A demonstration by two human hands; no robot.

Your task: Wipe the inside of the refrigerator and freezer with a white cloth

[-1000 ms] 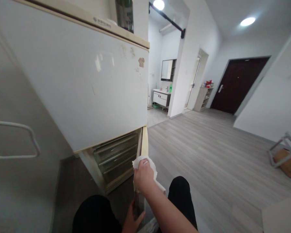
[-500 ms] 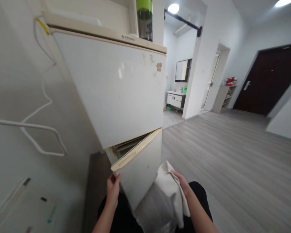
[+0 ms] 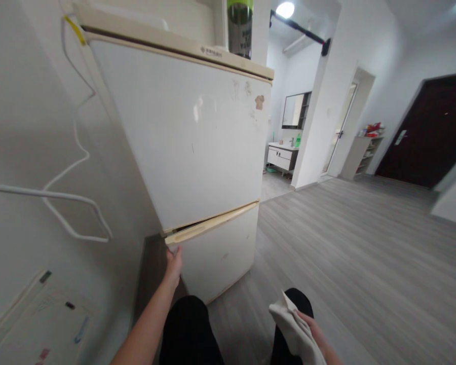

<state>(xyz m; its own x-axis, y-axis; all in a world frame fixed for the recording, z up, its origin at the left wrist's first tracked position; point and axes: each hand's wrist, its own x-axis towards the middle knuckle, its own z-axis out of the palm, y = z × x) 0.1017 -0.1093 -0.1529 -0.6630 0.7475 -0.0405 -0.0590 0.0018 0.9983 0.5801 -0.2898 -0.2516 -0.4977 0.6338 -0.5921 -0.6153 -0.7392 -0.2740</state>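
Note:
A white refrigerator [image 3: 190,137] with cream trim stands in front of me. Its lower door [image 3: 220,253] is slightly ajar, with a thin dark gap along the top at the left. My left hand [image 3: 174,263] grips the left edge of this door, just under the cream handle strip; some fingers are hidden behind the edge. Low at the right, my right hand [image 3: 314,329] is closed on an off-white cloth [image 3: 294,324], which hangs in folds over my right knee. The upper door [image 3: 182,132] is closed.
A bottle with a green top [image 3: 240,28] stands on the refrigerator. A white cable [image 3: 70,165] and a white bar [image 3: 41,192] are at the left wall. Grey wood-look floor [image 3: 334,243] stretches right towards a shelf [image 3: 359,154] and a dark door [image 3: 425,132].
The lower door has swung inward, nearly closed, with my left hand on its edge. My right hand has drawn the cloth away from the door, down and to the right. The view has shifted slightly.

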